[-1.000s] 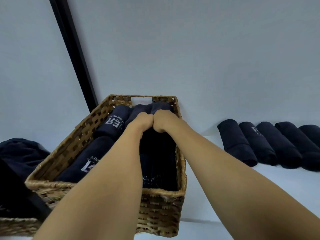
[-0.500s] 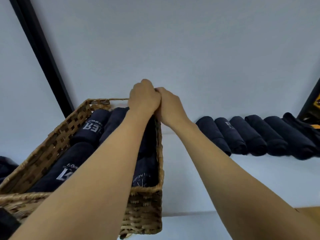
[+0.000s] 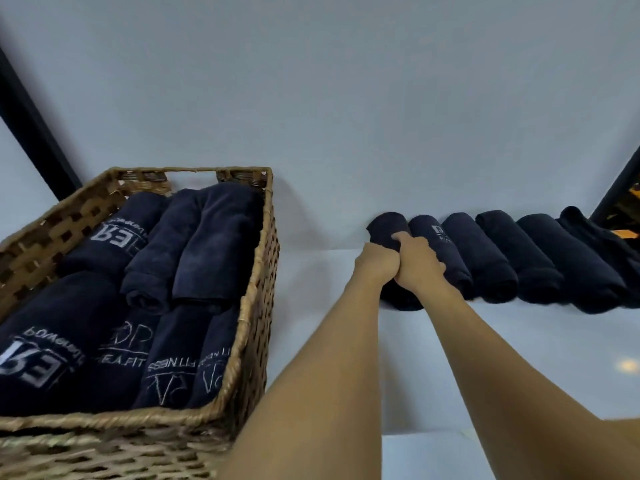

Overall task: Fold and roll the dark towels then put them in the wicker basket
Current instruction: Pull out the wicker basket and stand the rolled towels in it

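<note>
**Count.** One wicker basket (image 3: 254, 299) stands at the left of the white desk (image 3: 519, 362). Seven rolled towels (image 3: 214, 244) show inside it, three in the far row and four in the near row. A row of six rolls (image 3: 498, 258) lies on the desk to the right, side by side and touching, with their far ends at the wall. Two hands are in view.

**Hands.** The left hand (image 3: 377, 263) and right hand (image 3: 420, 263) touch each other. Both have their fingers curled round the leftmost roll (image 3: 386, 225) of the row. That roll is at desk level, well apart from the basket. Whether it is lifted clear of the surface cannot be told.

**Materials and shapes.**
- **Basket:** rectangular, woven of tan cane. The side walls have an open checker weave, the rim is braided, and a handle slot is cut in the far end wall.
- **Towels:** dark navy with a soft pile, rolled into cylinders. Several bear white printed lettering and a logo.
- **Desk:** smooth and white, with one small light reflection.

**Obscured.**
- The frame edge cuts off the basket's left side and near wall, so the count covers only what shows.
- The hands and forearms hide the middle of the gripped roll.
- The left hand's fingertips are out of sight.
- The sixth roll, at the right end, is looser in shape and clipped by the frame.
- The lettering is only partly legible.
</note>
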